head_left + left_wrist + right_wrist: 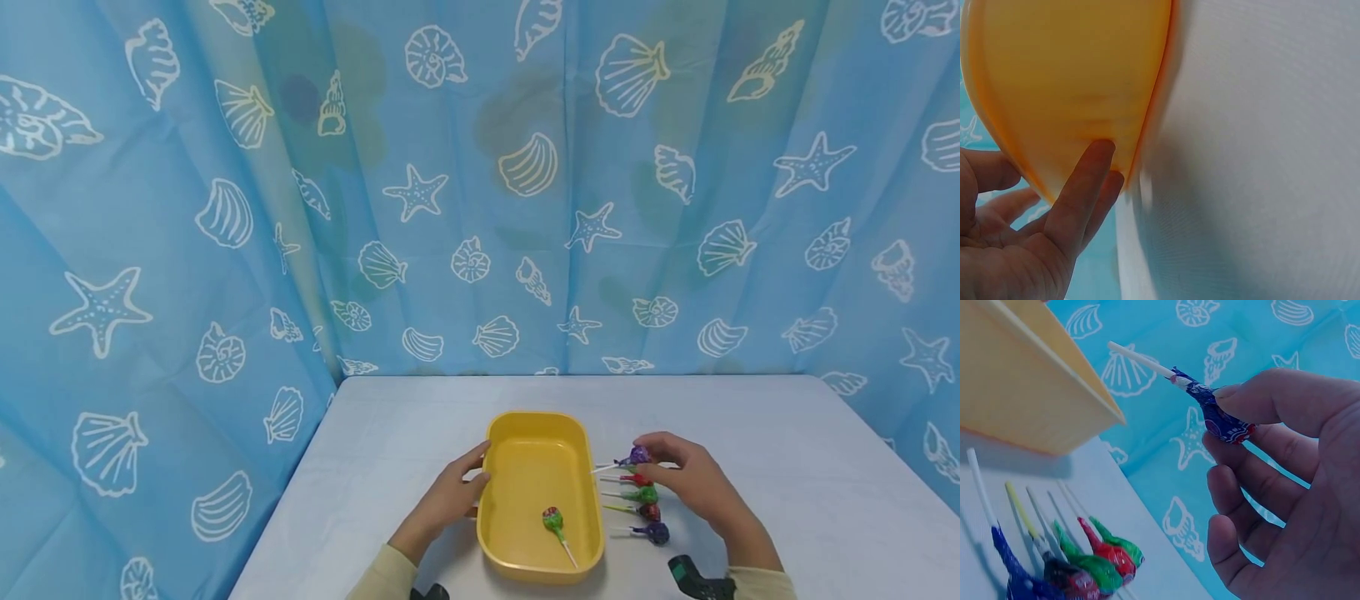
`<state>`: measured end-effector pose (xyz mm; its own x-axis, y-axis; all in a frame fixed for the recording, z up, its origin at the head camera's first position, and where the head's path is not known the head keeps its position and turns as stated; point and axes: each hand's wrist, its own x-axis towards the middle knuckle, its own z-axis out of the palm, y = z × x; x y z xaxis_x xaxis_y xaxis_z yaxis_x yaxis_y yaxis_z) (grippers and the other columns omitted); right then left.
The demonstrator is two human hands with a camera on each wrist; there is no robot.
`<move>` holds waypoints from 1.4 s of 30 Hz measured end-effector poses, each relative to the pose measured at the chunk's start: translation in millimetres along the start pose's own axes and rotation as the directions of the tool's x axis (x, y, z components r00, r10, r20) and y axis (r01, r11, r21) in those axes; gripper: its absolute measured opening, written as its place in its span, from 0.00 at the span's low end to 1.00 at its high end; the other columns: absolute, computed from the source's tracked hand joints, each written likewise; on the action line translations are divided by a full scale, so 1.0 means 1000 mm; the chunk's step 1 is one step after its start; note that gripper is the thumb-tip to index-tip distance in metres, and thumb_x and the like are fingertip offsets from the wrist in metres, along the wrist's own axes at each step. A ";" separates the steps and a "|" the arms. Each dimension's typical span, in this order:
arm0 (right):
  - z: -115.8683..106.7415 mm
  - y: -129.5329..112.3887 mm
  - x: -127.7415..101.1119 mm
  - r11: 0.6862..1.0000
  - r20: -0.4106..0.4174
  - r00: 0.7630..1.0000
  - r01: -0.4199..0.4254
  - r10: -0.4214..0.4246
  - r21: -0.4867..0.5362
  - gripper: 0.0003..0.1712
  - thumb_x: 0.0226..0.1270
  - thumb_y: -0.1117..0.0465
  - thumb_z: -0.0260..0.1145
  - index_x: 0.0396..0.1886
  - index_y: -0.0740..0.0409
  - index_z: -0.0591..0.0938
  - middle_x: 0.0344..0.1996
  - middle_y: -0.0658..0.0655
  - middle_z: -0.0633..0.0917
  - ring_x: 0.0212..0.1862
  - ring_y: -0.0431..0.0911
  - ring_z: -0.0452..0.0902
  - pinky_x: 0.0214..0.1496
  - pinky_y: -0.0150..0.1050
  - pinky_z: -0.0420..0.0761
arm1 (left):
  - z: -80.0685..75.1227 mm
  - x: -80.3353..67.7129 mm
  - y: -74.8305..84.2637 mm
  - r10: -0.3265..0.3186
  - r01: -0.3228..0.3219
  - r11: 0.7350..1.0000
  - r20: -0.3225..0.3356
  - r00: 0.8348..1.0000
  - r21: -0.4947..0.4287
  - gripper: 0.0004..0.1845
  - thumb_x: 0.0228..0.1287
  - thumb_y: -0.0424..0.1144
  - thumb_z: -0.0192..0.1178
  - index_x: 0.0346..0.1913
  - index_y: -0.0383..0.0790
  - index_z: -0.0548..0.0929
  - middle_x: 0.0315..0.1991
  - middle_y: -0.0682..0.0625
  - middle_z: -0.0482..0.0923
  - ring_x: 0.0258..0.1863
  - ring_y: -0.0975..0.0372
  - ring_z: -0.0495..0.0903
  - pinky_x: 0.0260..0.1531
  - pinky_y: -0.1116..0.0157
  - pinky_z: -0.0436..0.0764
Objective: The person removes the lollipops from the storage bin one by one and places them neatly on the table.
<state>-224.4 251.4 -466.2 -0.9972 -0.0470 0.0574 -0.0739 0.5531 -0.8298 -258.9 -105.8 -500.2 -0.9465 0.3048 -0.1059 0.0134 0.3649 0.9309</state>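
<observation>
My right hand (693, 475) pinches a purple-wrapped lollipop (1225, 422) between thumb and forefinger. Its white stick points toward the yellow tray (491, 533), close to the tray's right rim. With extended fingers, my left hand (1029, 244) touches the outside of the tray's left wall, the thumb near the rim. Inside the tray lies a green-wrapped lollipop (552, 520), stick toward the front right corner. Below the right hand, several lollipops lie in a column beside the tray, among them a red one (1116, 559), a green one (647, 494) and a dark purple one (657, 533).
A white cloth (405, 417) covers the table. Behind it and to the left hangs a blue curtain (450, 317) printed with shells and starfish. Black straps with camera mounts (701, 581) sit at the wrists, next to beige sleeves.
</observation>
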 end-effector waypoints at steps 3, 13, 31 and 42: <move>-0.003 0.004 -0.003 1.000 -0.021 1.000 -0.018 0.018 -0.010 0.27 0.67 0.54 0.73 0.61 0.62 0.79 0.52 0.60 0.84 0.57 0.58 0.76 0.60 0.66 0.78 | 0.000 0.000 0.000 -0.002 0.002 1.000 0.003 1.000 0.001 0.30 0.77 0.35 0.56 0.78 0.46 0.64 0.70 0.36 0.68 0.51 0.50 0.83 0.35 0.58 0.90; -0.015 0.022 -0.016 0.998 -0.068 0.996 -0.056 0.055 -0.012 0.28 0.70 0.54 0.70 0.63 0.65 0.78 0.55 0.65 0.83 0.59 0.63 0.76 0.56 0.62 0.81 | 0.000 0.000 0.002 0.000 0.000 1.000 0.011 1.000 0.000 0.31 0.77 0.36 0.55 0.79 0.45 0.63 0.69 0.36 0.68 0.50 0.51 0.83 0.36 0.58 0.90; -0.033 0.046 -0.032 0.981 -0.093 0.978 -0.190 0.185 -0.042 0.30 0.69 0.53 0.71 0.62 0.68 0.78 0.50 0.61 0.84 0.54 0.59 0.78 0.52 0.54 0.82 | 0.002 -0.001 0.005 -0.024 0.025 0.999 -0.016 1.000 0.031 0.30 0.77 0.37 0.57 0.78 0.47 0.65 0.70 0.38 0.68 0.52 0.49 0.82 0.37 0.58 0.90; -0.033 0.064 -0.038 0.965 -0.086 0.966 -0.250 0.243 -0.079 0.29 0.66 0.55 0.73 0.58 0.70 0.79 0.44 0.58 0.85 0.48 0.54 0.79 0.46 0.49 0.82 | 0.001 -0.002 0.007 -0.024 0.024 0.999 -0.005 1.000 0.023 0.30 0.77 0.37 0.57 0.78 0.47 0.64 0.70 0.37 0.68 0.52 0.49 0.82 0.37 0.58 0.90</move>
<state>-191.3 316.3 -503.5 -0.9821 0.1605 -0.0989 0.1775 0.6108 -0.7716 -256.3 -103.1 -493.5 -0.9483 0.2911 -0.1265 -0.0023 0.3922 0.9199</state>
